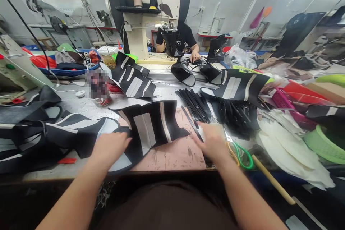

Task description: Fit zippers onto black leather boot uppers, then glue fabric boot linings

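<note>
A black boot upper piece [155, 125] with pale reinforcing patches and a tape strip lies across a pink board [172, 156]. My left hand [111, 147] is closed on its left part, fingers curled over the edge. To the right of the piece, my right hand [211, 138] has its thumb and fingers around the lower end of a thin black strip [191, 120]; slight blur softens the fingertips. A bundle of similar black strips [192, 102] lies just beyond that hand. Scissors [242, 156] with green and orange handles rest beside my right wrist.
More black pieces [61, 129] are heaped at left. Others [132, 79] lie behind the board, beside a jar [101, 97]. A wooden-handled tool [273, 179], white sheets [288, 147] and a green basket [326, 147] sit at right. Opposite, a person [187, 36] works at a sewing machine [137, 25].
</note>
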Demonstrator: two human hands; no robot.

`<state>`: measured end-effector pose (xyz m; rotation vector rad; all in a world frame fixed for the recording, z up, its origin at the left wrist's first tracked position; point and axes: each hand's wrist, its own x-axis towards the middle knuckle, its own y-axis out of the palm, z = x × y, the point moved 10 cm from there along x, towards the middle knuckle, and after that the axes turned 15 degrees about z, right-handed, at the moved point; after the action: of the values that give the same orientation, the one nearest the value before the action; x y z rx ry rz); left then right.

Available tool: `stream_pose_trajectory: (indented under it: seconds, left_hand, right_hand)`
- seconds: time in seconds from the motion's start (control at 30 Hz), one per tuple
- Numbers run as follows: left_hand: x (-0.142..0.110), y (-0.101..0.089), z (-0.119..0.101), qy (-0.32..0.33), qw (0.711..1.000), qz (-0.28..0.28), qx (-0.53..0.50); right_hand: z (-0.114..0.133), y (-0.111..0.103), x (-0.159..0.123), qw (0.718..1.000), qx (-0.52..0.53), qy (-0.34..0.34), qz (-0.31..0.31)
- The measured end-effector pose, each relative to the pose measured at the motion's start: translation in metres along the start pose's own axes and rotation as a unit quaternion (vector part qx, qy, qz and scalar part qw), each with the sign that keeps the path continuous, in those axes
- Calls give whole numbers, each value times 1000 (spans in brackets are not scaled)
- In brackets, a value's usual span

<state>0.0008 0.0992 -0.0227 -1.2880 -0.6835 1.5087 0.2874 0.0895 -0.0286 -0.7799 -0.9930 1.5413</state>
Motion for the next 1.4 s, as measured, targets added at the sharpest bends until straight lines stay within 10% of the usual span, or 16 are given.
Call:
stream_pose_trajectory:
  seconds: [0.13, 0.23, 0.53, 0.67, 0.73, 0.93, 1.17, 1.4]
  left_hand:
    - [9, -49, -107, 173, 978, -115, -34]
    - [44, -34, -144, 176, 981, -55, -54]
    - [53, 0, -122, 271, 959, 41, -79]
    - [47, -1, -123, 262, 961, 34, -80]
    - [49, 0, -126, 247, 966, 24, -77]
    - [56, 15, -127, 260, 961, 39, -85]
    - [59, 18, -126, 275, 955, 39, -102]
    - [60, 17, -123, 275, 953, 38, -122]
  right_hand:
    - [-111, -12, 13, 964, 11, 259, 55]
    - [-144, -4, 23, 948, 98, 291, 84]
    - [-192, -2, 13, 868, 451, 210, 2]
    - [-182, 3, 7, 693, 700, 92, -146]
    - [-162, 22, 16, 651, 742, 79, -140]
    - [-99, 49, 53, 668, 729, 59, -139]
    - [-71, 26, 79, 798, 577, 15, -174]
    - [-67, 35, 89, 793, 589, 1, -157]
